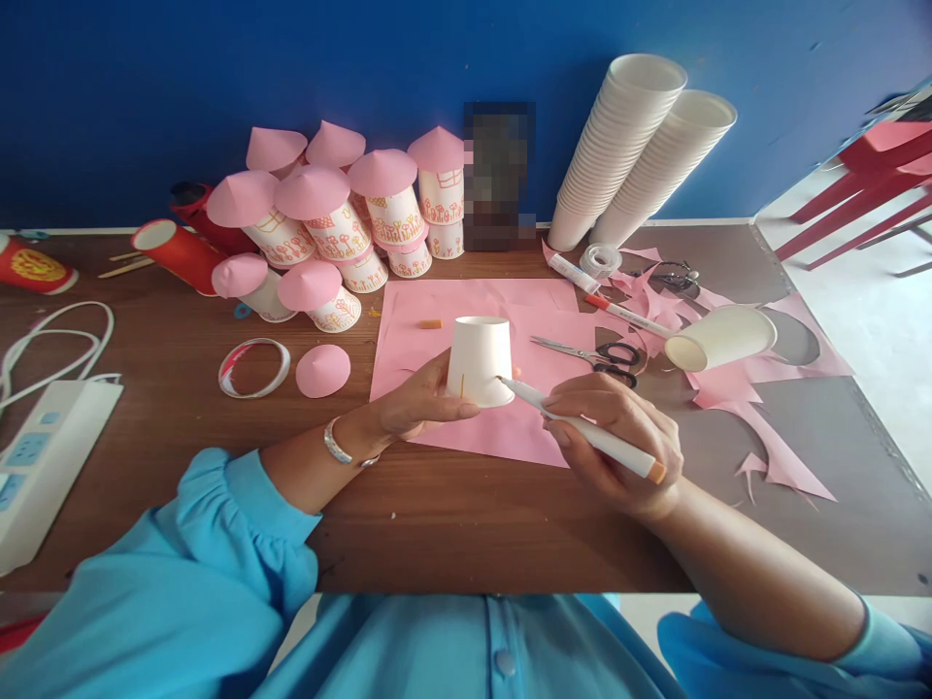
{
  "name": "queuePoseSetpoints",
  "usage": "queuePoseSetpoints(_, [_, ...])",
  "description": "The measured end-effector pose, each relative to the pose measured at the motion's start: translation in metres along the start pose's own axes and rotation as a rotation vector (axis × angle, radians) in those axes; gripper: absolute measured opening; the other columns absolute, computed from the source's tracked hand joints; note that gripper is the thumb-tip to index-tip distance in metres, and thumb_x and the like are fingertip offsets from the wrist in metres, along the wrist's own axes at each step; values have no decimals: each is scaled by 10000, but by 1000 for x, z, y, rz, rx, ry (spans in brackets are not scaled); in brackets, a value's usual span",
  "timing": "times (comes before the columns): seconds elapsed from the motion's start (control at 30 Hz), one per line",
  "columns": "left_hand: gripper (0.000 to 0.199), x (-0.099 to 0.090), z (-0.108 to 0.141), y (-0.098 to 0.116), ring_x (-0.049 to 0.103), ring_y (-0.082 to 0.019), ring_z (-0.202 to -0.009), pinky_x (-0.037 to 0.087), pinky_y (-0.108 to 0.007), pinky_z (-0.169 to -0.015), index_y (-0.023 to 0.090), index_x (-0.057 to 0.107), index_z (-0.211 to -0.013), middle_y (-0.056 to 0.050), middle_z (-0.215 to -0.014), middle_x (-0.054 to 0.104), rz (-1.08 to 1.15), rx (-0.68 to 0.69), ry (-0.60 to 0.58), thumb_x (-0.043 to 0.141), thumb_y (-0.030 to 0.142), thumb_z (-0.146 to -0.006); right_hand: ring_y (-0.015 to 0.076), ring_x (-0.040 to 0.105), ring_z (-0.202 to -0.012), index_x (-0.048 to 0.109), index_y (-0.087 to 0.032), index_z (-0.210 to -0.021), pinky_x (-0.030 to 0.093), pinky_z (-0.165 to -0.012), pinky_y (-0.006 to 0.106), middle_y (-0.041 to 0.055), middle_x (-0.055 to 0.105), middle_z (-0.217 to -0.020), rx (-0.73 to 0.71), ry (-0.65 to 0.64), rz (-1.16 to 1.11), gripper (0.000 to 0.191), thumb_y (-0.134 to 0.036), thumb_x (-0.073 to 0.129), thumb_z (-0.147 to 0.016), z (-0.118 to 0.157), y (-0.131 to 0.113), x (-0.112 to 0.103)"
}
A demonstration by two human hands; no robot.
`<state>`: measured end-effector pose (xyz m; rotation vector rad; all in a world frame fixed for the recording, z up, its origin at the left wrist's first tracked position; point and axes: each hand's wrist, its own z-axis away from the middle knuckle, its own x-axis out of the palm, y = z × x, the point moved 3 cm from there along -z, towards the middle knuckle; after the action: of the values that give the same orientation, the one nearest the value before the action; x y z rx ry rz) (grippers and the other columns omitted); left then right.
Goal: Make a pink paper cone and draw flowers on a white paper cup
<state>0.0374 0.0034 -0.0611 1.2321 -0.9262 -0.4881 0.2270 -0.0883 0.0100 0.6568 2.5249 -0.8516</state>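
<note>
My left hand (422, 396) is closed round the lower part of a white paper cup (481, 354), which is upside down above pink paper (524, 442). One short orange-brown line shows on the cup's lower left side. In my right hand (618, 442) is a white marker (597, 435) with an orange end, its tip at the cup's lower right side. The marker's orange-brown cap (430, 324) lies on the pink paper. Black-handled scissors (582, 351) rest beyond my right hand.
Decorated cups with pink cone roofs (313, 192) stand at the back left. Stacked white cups (618, 146) lean against the blue wall. Pink scraps (782, 437), a lying cup (720, 338) and a red-capped marker (626, 316) are at right. A power strip (54, 456) lies at left.
</note>
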Motion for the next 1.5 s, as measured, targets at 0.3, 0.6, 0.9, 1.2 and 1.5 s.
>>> queuePoseSetpoints(0.3, [570, 0, -2, -5, 661, -356, -1214, 506, -531, -1060, 200, 654, -1307, -172, -1296, 700, 50, 75, -36, 801, 329, -771, 163, 689, -596, 638, -208, -937, 526, -485, 263, 22, 689, -705, 50, -70, -26, 119, -100, 601, -902, -3, -4, 0])
queuePoseSetpoints(0.6, [601, -1, 0, -6, 647, -372, -1260, 471, -567, -1106, 207, 636, -1316, -167, -1310, 702, 63, 65, -14, 817, 326, -755, 189, 721, -661, 657, -202, -1198, 585, -550, 314, 55, 755, -839, 41, 67, -129, 258, -139, 558, -968, 7, 5, -2])
queuePoseSetpoints(0.9, [678, 5, 1, -2, 679, -406, -1219, 511, -594, -1039, 206, 601, -1342, -194, -1273, 709, 154, 4, -73, 854, 345, -728, 354, 532, -1428, 390, -228, -1457, 535, -1088, 559, 227, 550, -1513, 102, -130, -39, 751, -283, 822, -846, 10, 30, 24])
queuePoseSetpoints(1.2, [918, 6, -2, -6, 505, -400, -1399, 458, -544, -1110, 266, 512, -1449, -156, -1419, 607, -137, 34, 21, 938, 340, -639, 366, 627, -1305, 414, -220, -1460, 546, -997, 567, 222, 618, -1438, 16, -126, 147, 676, -254, 753, -877, 10, 29, 23])
queuePoseSetpoints(1.5, [668, 4, 0, -4, 645, -352, -1233, 495, -506, -1063, 200, 592, -1355, -153, -1291, 705, -35, 13, 45, 855, 330, -755, 313, 703, -1057, 492, -172, -1494, 613, -816, 466, 172, 719, -1194, -64, 11, 64, 623, -152, 697, -906, 9, 18, 8])
